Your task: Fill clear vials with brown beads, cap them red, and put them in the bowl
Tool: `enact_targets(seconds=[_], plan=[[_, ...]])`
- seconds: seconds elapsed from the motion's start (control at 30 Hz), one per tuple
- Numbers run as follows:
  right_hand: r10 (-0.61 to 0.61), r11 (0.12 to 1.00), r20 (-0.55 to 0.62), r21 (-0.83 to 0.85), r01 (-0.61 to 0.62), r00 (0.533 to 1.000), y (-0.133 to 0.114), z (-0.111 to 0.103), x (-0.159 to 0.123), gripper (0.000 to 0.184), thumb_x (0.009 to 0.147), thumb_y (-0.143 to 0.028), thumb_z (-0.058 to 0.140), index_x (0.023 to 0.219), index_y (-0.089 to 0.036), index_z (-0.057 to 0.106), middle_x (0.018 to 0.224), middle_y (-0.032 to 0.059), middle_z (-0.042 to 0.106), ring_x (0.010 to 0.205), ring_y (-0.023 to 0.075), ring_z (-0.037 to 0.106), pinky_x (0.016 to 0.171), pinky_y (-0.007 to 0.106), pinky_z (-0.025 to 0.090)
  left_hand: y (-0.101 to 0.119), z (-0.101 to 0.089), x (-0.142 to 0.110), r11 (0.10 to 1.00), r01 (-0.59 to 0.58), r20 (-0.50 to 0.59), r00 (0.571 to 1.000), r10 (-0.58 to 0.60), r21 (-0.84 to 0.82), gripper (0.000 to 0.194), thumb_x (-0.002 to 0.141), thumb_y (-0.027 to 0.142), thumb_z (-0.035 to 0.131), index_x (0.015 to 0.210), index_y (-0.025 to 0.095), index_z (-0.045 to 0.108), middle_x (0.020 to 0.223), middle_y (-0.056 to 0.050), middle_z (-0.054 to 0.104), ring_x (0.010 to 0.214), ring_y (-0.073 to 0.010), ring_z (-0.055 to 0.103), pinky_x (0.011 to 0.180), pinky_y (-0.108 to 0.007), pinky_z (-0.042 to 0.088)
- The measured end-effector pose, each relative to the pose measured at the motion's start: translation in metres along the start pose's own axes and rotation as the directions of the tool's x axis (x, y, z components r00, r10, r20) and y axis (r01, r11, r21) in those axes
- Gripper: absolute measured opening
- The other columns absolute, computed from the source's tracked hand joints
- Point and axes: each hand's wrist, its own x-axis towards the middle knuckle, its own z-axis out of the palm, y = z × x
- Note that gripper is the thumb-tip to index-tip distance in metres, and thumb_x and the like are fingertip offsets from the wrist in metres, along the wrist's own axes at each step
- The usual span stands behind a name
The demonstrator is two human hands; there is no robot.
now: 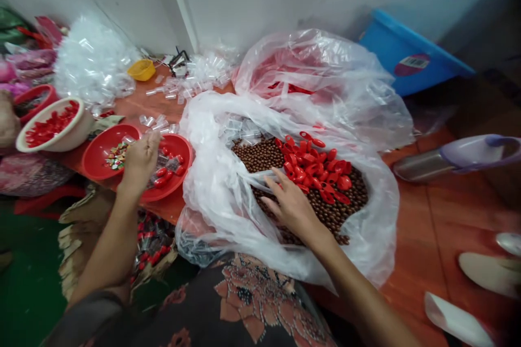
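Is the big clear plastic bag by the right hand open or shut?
Open: the clear plastic bag has its mouth spread wide, showing brown beads and red plastic pieces inside, with the right hand reaching in over them.

This looks like a cramped home workshop for piecework: bare white walls (264, 0) rise behind a red tiled floor (423, 227), crowded with plastic bags (321, 87) of brown beads (260, 154) and red plastic parts (313, 165), a red plate (101, 146) and a blue tub (411, 54) at far right.
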Motion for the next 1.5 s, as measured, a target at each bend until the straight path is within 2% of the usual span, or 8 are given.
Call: enact_targets(seconds=[0.13, 0.23, 0.33, 0.47, 0.83, 1.03, 1.27, 1.5], plan=[[0.126, 0.988, 0.009, -0.095, -0.125, 0.992, 0.028, -0.005, -0.003, 0.031, 0.097, -0.023, 0.047, 0.122, -0.013, 0.063, 0.122, 0.0192, 0.064, 0.113, 0.0313, 0.062, 0.097, 0.046, 0.052, 0.022, 0.026, 0.032, 0.935, -0.239, -0.032, 0.966, 0.256, 0.260, 0.031, 0.098, 0.039, 0.051, 0.093, 0.016, 0.070, 0.094, -0.009, 0.068, 0.096, -0.0231, 0.062, 0.089, -0.037, 0.047], [0.273, 0.938, 0.052, -0.234, -0.254, 0.961, 0.037, -0.009, -0.001, 0.028, 0.096, -0.020, 0.048, 0.115, -0.012, 0.065, 0.106, 0.0173, 0.065, 0.097, 0.0299, 0.064, 0.086, 0.042, 0.052, 0.073, 0.097, 0.040, 0.854, -0.496, 0.386, 0.827, 0.408, 0.160, 0.027, 0.099, 0.025, 0.046, 0.096, 0.016, 0.071, 0.095, -0.010, 0.069, 0.092, -0.0205, 0.065, 0.083, -0.032, 0.048], [0.321, 0.912, 0.099, -0.299, -0.280, 0.942, 0.043, -0.009, 0.001, 0.030, 0.093, -0.019, 0.051, 0.120, -0.015, 0.063, 0.110, 0.0156, 0.065, 0.095, 0.0291, 0.063, 0.082, 0.039, 0.050, 0.110, 0.173, 0.044, 0.762, -0.622, 0.713, 0.616, 0.334, 0.180, 0.027, 0.094, 0.013, 0.045, 0.098, 0.012, 0.071, 0.098, -0.015, 0.070, 0.091, -0.0234, 0.067, 0.076, -0.032, 0.048], [0.347, 0.907, 0.123, -0.294, -0.300, 0.930, 0.052, -0.010, -0.005, 0.023, 0.093, -0.020, 0.053, 0.112, -0.016, 0.065, 0.109, 0.0139, 0.067, 0.093, 0.0281, 0.063, 0.081, 0.037, 0.049, 0.116, 0.230, 0.051, 0.719, -0.654, 0.787, 0.563, 0.253, 0.236, 0.032, 0.091, 0.010, 0.042, 0.111, 0.008, 0.068, 0.112, -0.021, 0.066, 0.099, -0.0284, 0.067, 0.078, -0.034, 0.048], [0.479, 0.871, -0.275, 0.262, -0.415, 0.833, 0.073, -0.009, -0.015, 0.010, 0.092, -0.030, 0.055, 0.090, -0.022, 0.061, 0.100, 0.0065, 0.070, 0.086, 0.0198, 0.066, 0.080, 0.034, 0.053, 0.116, 0.188, 0.018, 0.971, -0.144, 0.630, 0.741, 0.233, -0.190, 0.030, 0.073, 0.027, 0.066, 0.101, 0.015, 0.063, 0.081, -0.004, 0.066, 0.074, -0.0183, 0.061, 0.070, -0.028, 0.045], [0.746, 0.529, -0.275, 0.797, -0.290, 0.607, 0.076, -0.024, -0.042, 0.055, 0.085, -0.036, 0.064, 0.134, -0.031, 0.041, 0.106, 0.0009, 0.065, 0.069, 0.0128, 0.065, 0.060, 0.029, 0.059, 0.132, 0.177, -0.080, 0.894, 0.316, 0.905, 0.382, 0.186, -0.317, 0.032, 0.075, 0.027, 0.069, 0.104, 0.014, 0.068, 0.077, -0.003, 0.070, 0.067, -0.0165, 0.063, 0.064, -0.027, 0.047], [0.819, 0.469, -0.237, 0.801, -0.372, 0.522, 0.055, -0.036, -0.104, 0.069, 0.082, -0.031, 0.070, 0.143, -0.029, 0.037, 0.101, 0.0015, 0.069, 0.097, 0.0176, 0.068, 0.091, 0.037, 0.057, 0.154, 0.211, -0.127, 0.950, 0.155, 0.860, 0.483, 0.166, -0.271, 0.019, 0.079, 0.023, 0.064, 0.090, 0.016, 0.076, 0.083, -0.005, 0.073, 0.073, -0.0188, 0.062, 0.069, -0.030, 0.044], [0.835, 0.481, -0.242, 0.758, -0.441, 0.495, 0.050, -0.033, -0.143, 0.048, 0.080, -0.031, 0.072, 0.121, -0.025, 0.048, 0.104, 0.0051, 0.071, 0.096, 0.0198, 0.070, 0.092, 0.043, 0.057, 0.176, 0.244, -0.145, 0.847, 0.414, 0.882, 0.455, 0.126, -0.334, 0.019, 0.072, 0.021, 0.072, 0.090, 0.017, 0.076, 0.071, -0.001, 0.070, 0.064, -0.0156, 0.060, 0.063, -0.027, 0.045]])
